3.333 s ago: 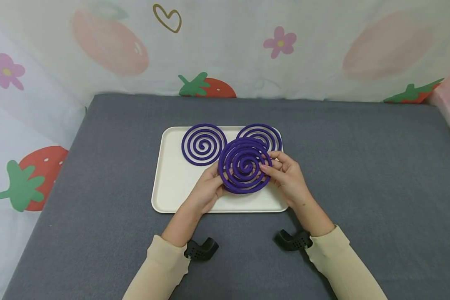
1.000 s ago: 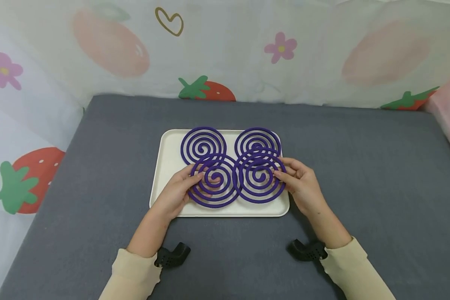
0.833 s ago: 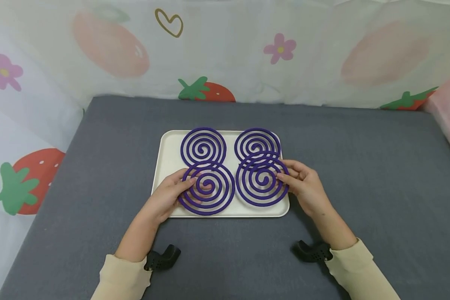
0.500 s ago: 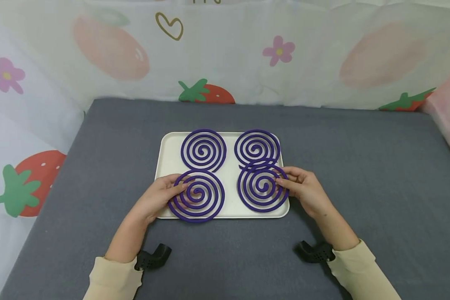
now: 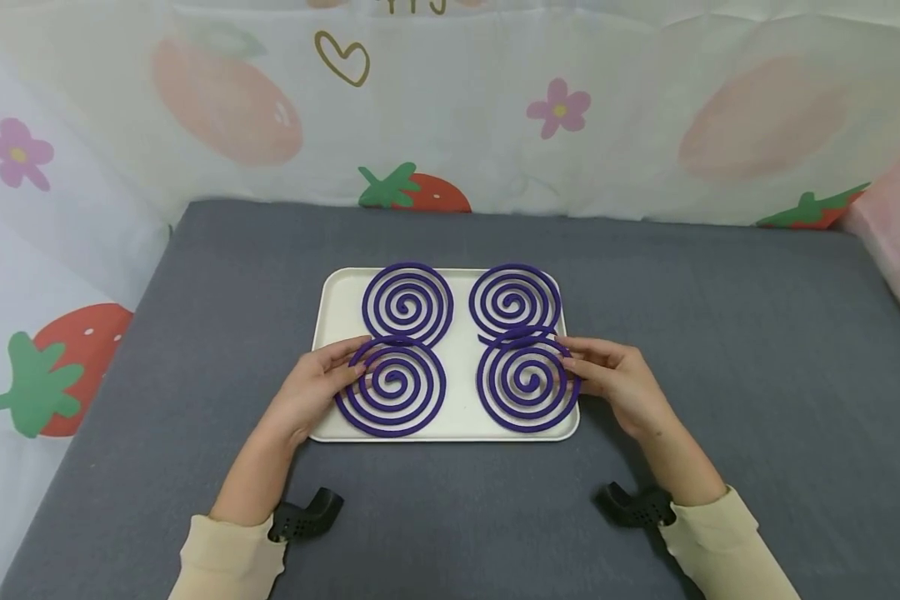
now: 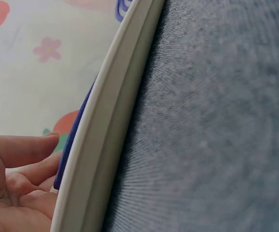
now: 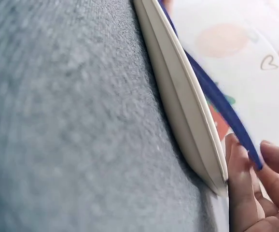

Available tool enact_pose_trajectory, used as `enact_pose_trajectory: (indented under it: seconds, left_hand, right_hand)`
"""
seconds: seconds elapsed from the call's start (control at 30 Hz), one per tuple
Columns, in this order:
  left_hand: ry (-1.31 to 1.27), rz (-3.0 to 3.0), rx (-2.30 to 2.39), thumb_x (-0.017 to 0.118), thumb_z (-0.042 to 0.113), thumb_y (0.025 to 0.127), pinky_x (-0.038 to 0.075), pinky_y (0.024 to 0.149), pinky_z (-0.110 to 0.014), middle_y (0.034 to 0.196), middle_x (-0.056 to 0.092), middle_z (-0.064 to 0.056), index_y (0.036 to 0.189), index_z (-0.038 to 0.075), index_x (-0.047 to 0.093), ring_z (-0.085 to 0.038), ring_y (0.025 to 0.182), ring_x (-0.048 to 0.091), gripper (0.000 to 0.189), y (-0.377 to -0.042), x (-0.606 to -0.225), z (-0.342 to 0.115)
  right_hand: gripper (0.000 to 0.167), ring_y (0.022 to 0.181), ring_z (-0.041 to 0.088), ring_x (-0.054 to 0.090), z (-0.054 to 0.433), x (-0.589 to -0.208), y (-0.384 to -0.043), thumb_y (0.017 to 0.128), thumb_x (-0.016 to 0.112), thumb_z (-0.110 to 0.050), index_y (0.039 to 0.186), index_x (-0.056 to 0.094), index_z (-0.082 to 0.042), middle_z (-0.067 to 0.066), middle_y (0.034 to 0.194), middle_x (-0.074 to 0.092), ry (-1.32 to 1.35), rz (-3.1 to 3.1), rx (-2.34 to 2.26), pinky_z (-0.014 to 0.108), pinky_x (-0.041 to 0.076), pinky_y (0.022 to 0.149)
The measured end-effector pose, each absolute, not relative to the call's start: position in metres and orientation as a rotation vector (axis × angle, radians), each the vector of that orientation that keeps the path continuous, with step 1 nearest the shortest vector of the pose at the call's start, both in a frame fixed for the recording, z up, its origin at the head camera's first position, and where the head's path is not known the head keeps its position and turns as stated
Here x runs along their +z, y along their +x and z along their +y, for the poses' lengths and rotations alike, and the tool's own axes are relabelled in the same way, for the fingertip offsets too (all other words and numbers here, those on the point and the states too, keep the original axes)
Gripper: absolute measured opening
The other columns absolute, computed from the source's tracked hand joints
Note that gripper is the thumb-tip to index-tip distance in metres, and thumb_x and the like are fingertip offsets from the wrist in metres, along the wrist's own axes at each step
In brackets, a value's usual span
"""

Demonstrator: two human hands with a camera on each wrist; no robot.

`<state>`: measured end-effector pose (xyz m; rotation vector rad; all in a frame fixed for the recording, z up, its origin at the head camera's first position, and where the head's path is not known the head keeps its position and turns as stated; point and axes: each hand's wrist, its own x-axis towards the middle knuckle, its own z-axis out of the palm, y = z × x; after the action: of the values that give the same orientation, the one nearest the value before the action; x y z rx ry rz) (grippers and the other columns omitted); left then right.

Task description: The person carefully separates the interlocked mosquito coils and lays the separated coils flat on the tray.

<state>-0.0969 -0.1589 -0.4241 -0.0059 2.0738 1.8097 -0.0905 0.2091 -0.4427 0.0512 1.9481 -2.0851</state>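
Two purple spiral mosquito coils, a far-left coil (image 5: pixel 402 308) and a far-right coil (image 5: pixel 512 302), lie at the back of a cream tray (image 5: pixel 461 408). My left hand (image 5: pixel 311 392) holds the near-left coil (image 5: pixel 396 381) by its outer left side, thumb over it; the left wrist view shows this coil low beside the tray rim. My right hand (image 5: pixel 622 379) pinches the near-right coil (image 5: pixel 531 382) by its right side, and in the right wrist view this coil tilts up above the tray. Both near coils overlap the front edges of the far ones.
A grey cloth (image 5: pixel 720 333) covers the table under the tray. Behind stands a pale curtain (image 5: pixel 450 100) printed with strawberries and flowers. A black wrist device (image 5: pixel 307 515) sits on my left wrist, another wrist device (image 5: pixel 633 505) on my right.
A stack of coils held between both hands has parted. The left hand has carried one coil left and toward me, the right hand another to the right; both have come down over the tray's front.
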Motion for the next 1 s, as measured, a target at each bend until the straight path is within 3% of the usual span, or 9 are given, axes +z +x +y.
enact_pose_trajectory:
  seconds: [0.13,0.23,0.5,0.77,1.0]
  left_hand:
    - [-0.038,2.116,1.813,0.043,-0.002,0.097,0.044,0.085,-0.012,0.134,0.045,-0.029,0.137,-0.011,0.039,0.0,0.102,0.053,0.041,-0.0967,-0.4235,-0.1602]
    - [-0.045,2.108,1.842,0.041,-0.004,0.097,0.043,0.087,-0.012,0.135,0.045,-0.028,0.136,-0.011,0.04,0.0,0.104,0.053,0.04,-0.0972,-0.4241,-0.1605]
    - [-0.057,2.077,1.877,0.034,-0.004,0.099,0.042,0.088,-0.013,0.138,0.042,-0.027,0.136,-0.011,0.04,0.001,0.108,0.05,0.038,-0.0952,-0.4221,-0.1613]
    - [-0.059,2.1,2.014,0.043,-0.001,0.097,0.039,0.097,-0.018,0.137,0.045,-0.026,0.131,-0.013,0.044,-0.006,0.115,0.053,0.036,-0.0942,-0.4197,-0.1622]
    - [-0.054,2.026,2.112,0.043,0.002,0.099,0.041,0.097,-0.023,0.137,0.043,-0.028,0.132,-0.015,0.041,-0.01,0.115,0.056,0.037,-0.0921,-0.4197,-0.1668]
  right_hand:
    - [0.017,0.08,0.009,0.064,0.2117,-0.4433,-0.0906,0.091,0.06,-0.003,0.1,0.073,-0.01,-0.004,0.09,0.07,0.053,1.971,-2.095,0.025,0.055,0.07]
    - [0.019,0.08,0.009,0.064,0.2127,-0.4437,-0.091,0.091,0.06,-0.001,0.096,0.074,-0.012,-0.003,0.089,0.07,0.05,1.966,-2.104,0.026,0.055,0.07]
    - [0.02,0.081,0.008,0.066,0.2136,-0.4444,-0.0913,0.088,0.061,0.004,0.095,0.074,-0.009,-0.003,0.088,0.071,0.056,1.946,-2.097,0.024,0.055,0.072]
    - [0.02,0.08,0.008,0.067,0.2154,-0.4442,-0.0914,0.084,0.063,0.009,0.091,0.075,-0.006,-0.003,0.084,0.071,0.045,2.031,-2.161,0.023,0.054,0.072]
    - [0.014,0.082,0.011,0.067,0.2175,-0.4457,-0.0907,0.086,0.062,0.007,0.098,0.069,0.006,0.002,0.087,0.071,0.031,1.981,-2.193,0.026,0.055,0.074]
